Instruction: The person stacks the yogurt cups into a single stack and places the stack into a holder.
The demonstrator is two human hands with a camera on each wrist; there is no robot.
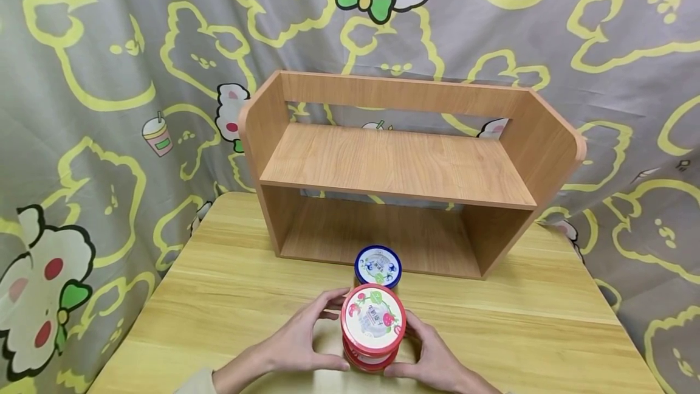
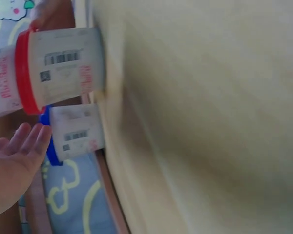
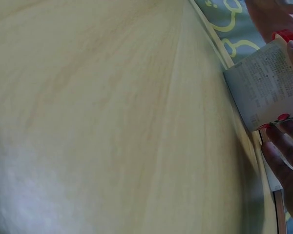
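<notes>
Two white tubs with red lids are stacked on the table; the upper tub [image 1: 374,318] hides most of the lower tub [image 2: 63,63] in the head view. Just behind stands a blue-lidded tub [image 1: 378,267]. My left hand [image 1: 298,336] is at the stack's left side, its fingers spread and fairly straight, thumb tip right at the lower tub. From the right, my right hand [image 1: 429,354] stands with fingertips close against the stack and thumb near its front. The right wrist view shows its loosely bent fingers [image 3: 283,146] along the lower tub's side.
A two-level wooden shelf [image 1: 394,163] stands at the back of the light wooden table [image 1: 219,297]. Its front edge is right behind the blue-lidded tub. A grey curtain [image 1: 137,169] with yellow cartoon outlines hangs behind and at both sides.
</notes>
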